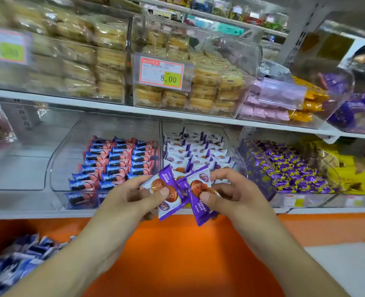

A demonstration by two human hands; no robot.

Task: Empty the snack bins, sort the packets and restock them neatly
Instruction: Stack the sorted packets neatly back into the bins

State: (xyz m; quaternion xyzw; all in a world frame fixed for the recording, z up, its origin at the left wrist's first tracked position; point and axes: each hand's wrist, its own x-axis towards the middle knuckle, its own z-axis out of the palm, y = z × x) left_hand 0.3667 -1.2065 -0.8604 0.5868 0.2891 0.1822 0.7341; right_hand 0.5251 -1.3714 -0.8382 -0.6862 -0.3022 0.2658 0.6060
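Head view, looking down past two bare forearms at store shelving. Left hand (132, 197) pinching a purple-and-white wafer packet (166, 195) between thumb and curled fingers, grip clamped on it. Right hand (236, 195) pinching a second wafer packet (198, 197) the same way, thumb pressing on its printed face, grip clamped too. Both packets tilting, their inner edges overlapping, hovering just in front of the lower shelf's edge (38, 214) and above an orange panel (177, 254).

Sitting directly behind the hands: a clear bin (224, 133) holding matching purple-and-white packets in neat rows. Standing just left of it, touching side by side: another clear bin (70, 146) packed with blue-and-pink packets (117, 161) in orderly columns. Lying to the right: a bin of loose purple-and-yellow candies (284, 168), then yellow packets (352, 179) beyond.

Filling the upper shelf: clear bins of golden pastries (198, 91), one carrying a price tag (162, 72) reading 8.00, with pink packs (265, 112) and orange packs (310, 103) further right.

Lying at lower left, blurred: a heap of blue-and-white packets (16, 260).
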